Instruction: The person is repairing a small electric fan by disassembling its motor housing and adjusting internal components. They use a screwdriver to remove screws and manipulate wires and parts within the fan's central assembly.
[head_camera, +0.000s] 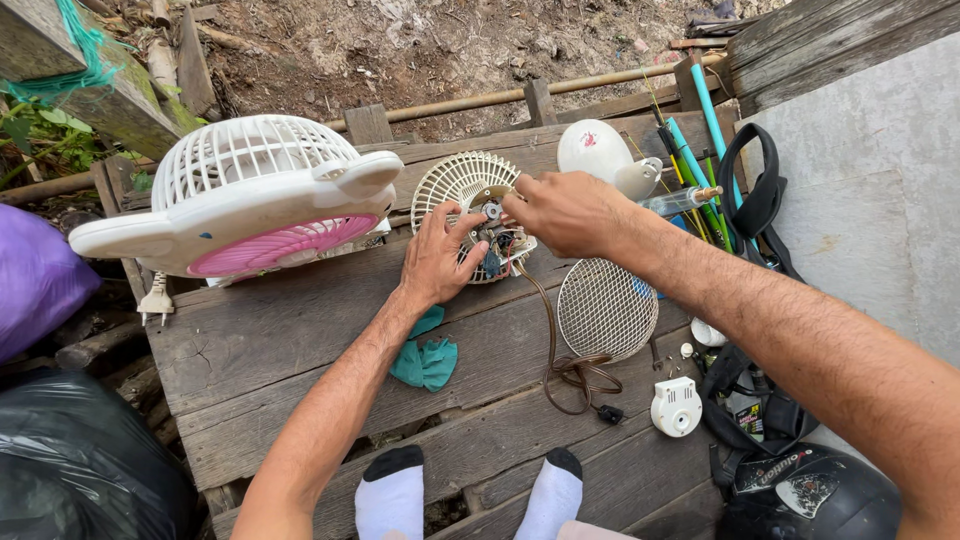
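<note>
A small round cream fan motor unit (462, 186) with exposed wires and a metal shaft lies on weathered wooden planks (280, 340). My left hand (437, 258) grips its lower left edge, fingers curled against the wiring. My right hand (563, 211) comes from the right, its fingertips pinching at the motor's centre by the shaft. A brown cord (553, 345) runs from the motor down to a coiled bundle with a black plug (608, 413).
A white and pink fan body (250, 195) stands at left. A round wire grille (606, 308), white fan base (604, 150), small white vented part (677, 406), teal cloth (427, 360), dark helmet (815, 495), black strap, black bag and purple bag surround the planks. My socked feet (392, 495) show below.
</note>
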